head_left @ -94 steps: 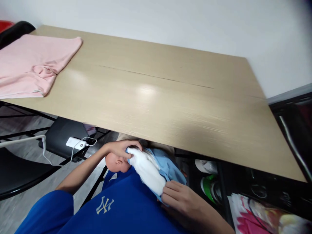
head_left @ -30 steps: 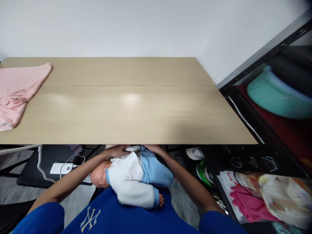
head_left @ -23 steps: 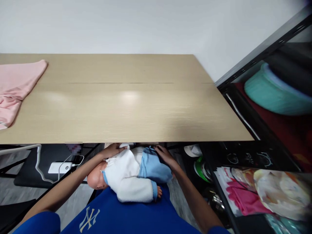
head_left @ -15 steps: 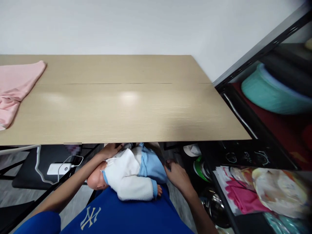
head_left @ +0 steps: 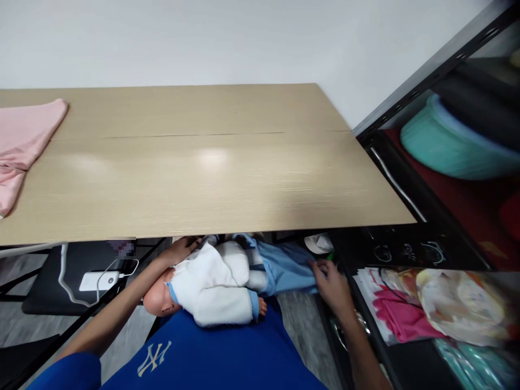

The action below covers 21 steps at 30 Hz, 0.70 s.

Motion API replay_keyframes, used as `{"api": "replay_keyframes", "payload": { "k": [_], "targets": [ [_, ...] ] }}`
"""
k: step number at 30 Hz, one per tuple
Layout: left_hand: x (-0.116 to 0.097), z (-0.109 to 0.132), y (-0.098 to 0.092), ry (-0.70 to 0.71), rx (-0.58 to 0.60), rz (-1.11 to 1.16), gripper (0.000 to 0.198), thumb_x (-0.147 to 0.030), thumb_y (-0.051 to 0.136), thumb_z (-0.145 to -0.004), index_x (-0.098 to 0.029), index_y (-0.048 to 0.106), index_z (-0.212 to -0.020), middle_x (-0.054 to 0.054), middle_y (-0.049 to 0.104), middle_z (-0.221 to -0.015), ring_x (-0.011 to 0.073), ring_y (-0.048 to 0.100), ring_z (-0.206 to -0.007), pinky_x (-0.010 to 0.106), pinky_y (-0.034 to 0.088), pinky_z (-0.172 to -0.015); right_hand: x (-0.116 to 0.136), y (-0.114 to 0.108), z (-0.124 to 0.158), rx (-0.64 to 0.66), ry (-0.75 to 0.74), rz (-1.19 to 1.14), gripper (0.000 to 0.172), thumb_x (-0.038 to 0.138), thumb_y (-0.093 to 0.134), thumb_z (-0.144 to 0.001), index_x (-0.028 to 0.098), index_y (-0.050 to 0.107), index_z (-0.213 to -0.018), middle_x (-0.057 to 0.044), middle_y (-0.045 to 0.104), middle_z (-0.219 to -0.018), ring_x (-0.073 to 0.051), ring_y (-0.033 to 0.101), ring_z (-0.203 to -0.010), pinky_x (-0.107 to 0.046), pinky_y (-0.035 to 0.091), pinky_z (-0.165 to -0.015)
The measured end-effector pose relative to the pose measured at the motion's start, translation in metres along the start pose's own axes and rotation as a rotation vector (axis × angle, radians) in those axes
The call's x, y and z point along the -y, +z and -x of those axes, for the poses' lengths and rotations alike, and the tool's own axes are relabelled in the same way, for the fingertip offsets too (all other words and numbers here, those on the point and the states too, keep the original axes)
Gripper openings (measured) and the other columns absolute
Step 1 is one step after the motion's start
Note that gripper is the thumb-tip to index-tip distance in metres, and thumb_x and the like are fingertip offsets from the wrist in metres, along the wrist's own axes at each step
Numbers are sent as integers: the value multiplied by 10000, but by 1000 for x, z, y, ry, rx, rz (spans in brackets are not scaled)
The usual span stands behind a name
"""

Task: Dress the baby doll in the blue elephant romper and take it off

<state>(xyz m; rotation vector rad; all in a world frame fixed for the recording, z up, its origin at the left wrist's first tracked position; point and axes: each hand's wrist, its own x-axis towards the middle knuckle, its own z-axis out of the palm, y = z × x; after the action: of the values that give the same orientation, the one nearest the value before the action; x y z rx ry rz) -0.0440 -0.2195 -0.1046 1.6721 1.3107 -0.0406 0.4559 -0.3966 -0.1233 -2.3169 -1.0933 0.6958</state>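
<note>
One blue shirt (head_left: 221,355) is closest, and right by it lies a doll (head_left: 157,299), with its head to the left. It has on a white top (head_left: 221,287) with blue trim. A small doll hand (head_left: 262,307) pokes out of one sleeve. The right hand (head_left: 330,284) has its thumb and fingers pinched on the end of the blue pants (head_left: 290,268), which are stretched out to the right, low on the doll. The left hand (head_left: 182,251) rests on the far side of the white top, near the table (head_left: 211,195). Its fingertips are partly hidden, so I cannot tell if they grip or just press.

To do this pull well, I think the left hand should press softly so the doll does not slide. The right hand should tug slowly and straight, as soft cloth may bunch up and catch. It should keep off the black shelf (head_left: 414,352) just beside it. The table hides some of the far side, so be gentle there. Farther off are a pink cloth (head_left: 28,135) and a white wall (head_left: 182,43)
</note>
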Motion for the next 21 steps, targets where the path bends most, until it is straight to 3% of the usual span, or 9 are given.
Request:
{"api": "replay_keyframes", "payload": {
  "k": [3,7,14,17,19,21],
  "targets": [
    [7,-1,0,10,6,9,778,-776,424,-1076,-203,738,-1498,187,708,-1662,413,647,-1572,528,464,-1351,-32,-40,-4,-142,100,28,634,889,597,-774,286,658,-962,-206,868,-979,-404,807,-897,-489,576,-788],
    [12,-3,-2,19,-9,15,777,-741,430,-1075,-200,694,-1567,168,659,-1720,404,604,-1622,530,433,-1382,-57,-78,-7,-288,142,61,611,908,650,-786,306,610,-886,-253,834,-917,-358,716,-707,-507,496,-691],
    [11,-3,-3,-22,-18,-1,800,-767,438,-1068,-232,690,-1606,125,661,-1724,398,610,-1619,499,453,-1366,-61,-118,-25,-645,226,92,529,855,614,-801,345,499,-883,-303,805,-1049,-472,767,-977,-606,550,-854],
    [8,-2,-3,-24,-9,-5,818,-774,439,-1056,-243,680,-1630,109,641,-1742,405,593,-1634,508,439,-1376,-34,-101,-29,-548,81,79,583,893,594,-829,324,543,-948,-240,815,-1011,-434,783,-940,-560,577,-836],
    [5,-2,-4,-17,-3,-6,823,-771,438,-1053,-252,668,-1649,98,626,-1756,404,580,-1645,511,432,-1379,0,-66,-28,-337,-91,55,566,848,583,-912,293,574,-1022,-205,822,-1007,-407,804,-938,-500,589,-815],
    [1,-1,-6,-9,-6,-20,835,-759,423,-1054,-240,658,-1664,108,620,-1762,405,576,-1648,507,427,-1378,44,-18,-26,-73,-262,118,500,751,541,-1006,258,619,-1034,-235,840,-1036,-406,818,-958,-481,596,-841]
  ]
}}
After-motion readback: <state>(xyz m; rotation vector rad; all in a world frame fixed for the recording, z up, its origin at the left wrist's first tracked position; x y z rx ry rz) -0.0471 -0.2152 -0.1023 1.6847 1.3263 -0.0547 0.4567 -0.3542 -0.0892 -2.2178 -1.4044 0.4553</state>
